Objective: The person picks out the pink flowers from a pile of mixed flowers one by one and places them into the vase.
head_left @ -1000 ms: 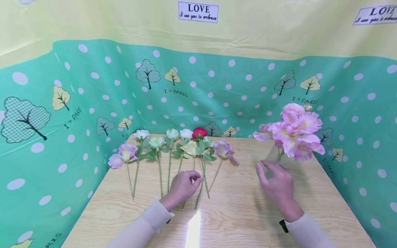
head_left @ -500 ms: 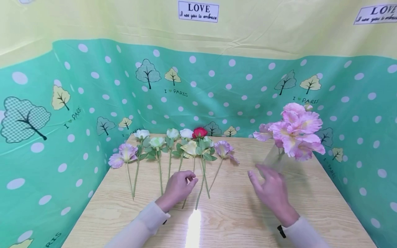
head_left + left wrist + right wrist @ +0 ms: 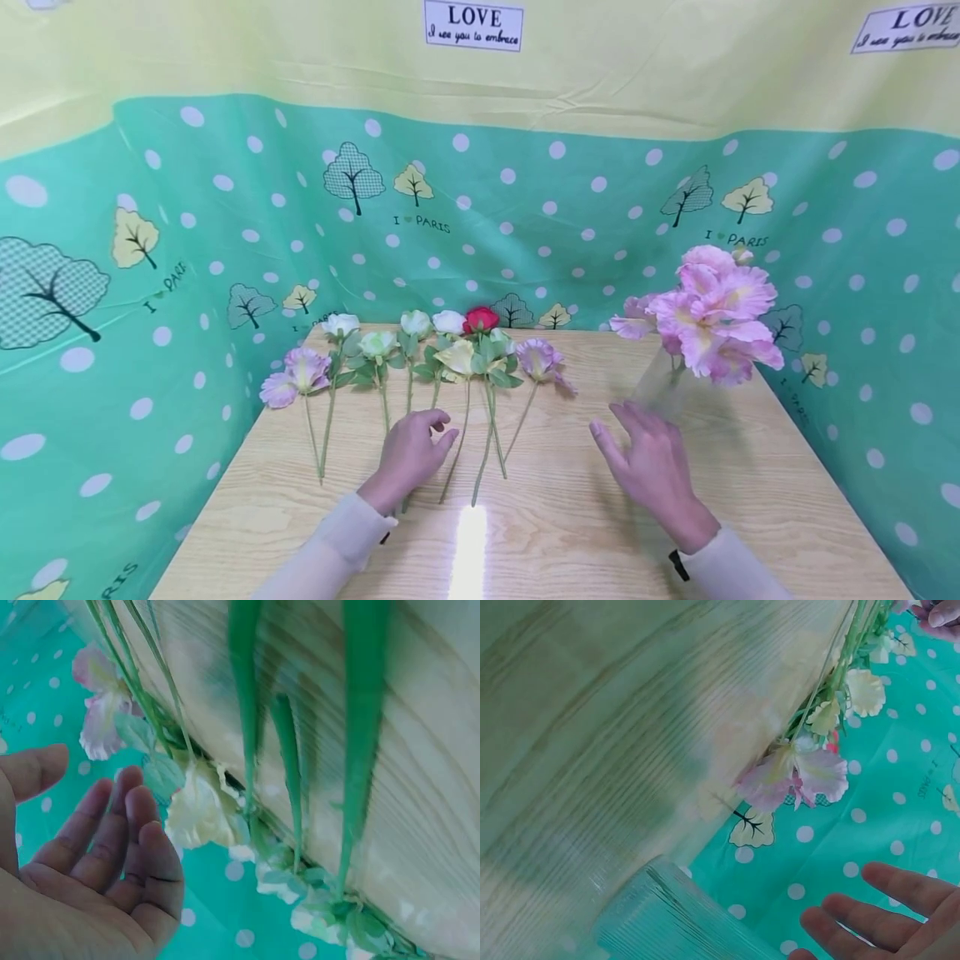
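Note:
My left hand hovers over the stems at the table's middle, fingers loosely bent around nothing. A pale yellow flower and a red rose lie just beyond it; the yellow bloom also shows past my fingertips in the left wrist view. To the right, my right hand is held with fingers spread and holds nothing. Beside its fingers stands a clear ribbed vase, which carries a cluster of large pink flowers. Whether that hand touches the vase is unclear.
Several artificial flowers lie in a row on the wooden table, including a purple one at right, another purple bloom at left, and white roses between. A green dotted cloth encloses the back and sides.
My left hand has drawn left and slightly down, away from the right-hand stems. The right hand has shifted left and down, away from the vase. Flowers and vase keep their places.

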`<state>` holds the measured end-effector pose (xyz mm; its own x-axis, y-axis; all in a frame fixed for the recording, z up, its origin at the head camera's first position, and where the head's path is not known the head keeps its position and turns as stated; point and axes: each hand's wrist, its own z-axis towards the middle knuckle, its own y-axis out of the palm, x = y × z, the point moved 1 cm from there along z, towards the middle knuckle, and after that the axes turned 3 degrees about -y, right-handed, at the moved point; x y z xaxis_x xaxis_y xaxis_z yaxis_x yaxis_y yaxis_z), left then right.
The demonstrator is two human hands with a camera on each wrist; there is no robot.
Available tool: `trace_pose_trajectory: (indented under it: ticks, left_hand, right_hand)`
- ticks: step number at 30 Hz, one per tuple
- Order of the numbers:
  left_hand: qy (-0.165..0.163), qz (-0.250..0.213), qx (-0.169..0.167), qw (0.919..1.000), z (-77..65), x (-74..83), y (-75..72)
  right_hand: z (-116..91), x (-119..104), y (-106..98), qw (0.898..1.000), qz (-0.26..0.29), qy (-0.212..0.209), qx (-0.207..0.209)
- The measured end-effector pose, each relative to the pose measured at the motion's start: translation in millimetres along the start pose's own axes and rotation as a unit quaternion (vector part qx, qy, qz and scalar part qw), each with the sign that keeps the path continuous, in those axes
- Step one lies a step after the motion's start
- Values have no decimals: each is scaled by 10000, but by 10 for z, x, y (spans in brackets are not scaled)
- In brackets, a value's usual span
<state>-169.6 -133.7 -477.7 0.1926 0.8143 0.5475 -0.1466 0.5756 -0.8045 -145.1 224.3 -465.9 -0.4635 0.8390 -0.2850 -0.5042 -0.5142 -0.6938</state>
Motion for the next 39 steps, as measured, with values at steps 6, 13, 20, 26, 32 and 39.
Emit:
trace_pose_trajectory:
  ticks: [6, 13, 20, 26, 32, 39]
  left_hand:
    - [-241, 238, 200, 9992, 4, -93, -104]
    - [-561, 471, 360, 9967, -13, -255, -206]
    - [-672, 671, 576, 9938, -64, -446, -296]
    - [-683, 917, 821, 9900, -78, -608, -427]
    - [-1030, 1180, 738, 9849, -33, -767, -608]
    - [-1450, 1499, 700, 9755, 21, -949, -793]
  right_hand:
    - [-18, -1, 17, 10000, -6, 30, -37]
    - [-23, -13, 21, 9999, 9, 113, -120]
    - [-22, -20, 21, 9995, 54, 211, -239]
    - [-16, -14, 34, 9994, 62, 184, -288]
    - [7, -3, 23, 9991, 70, 261, -331]
    - [25, -5, 0, 9991, 80, 287, -308]
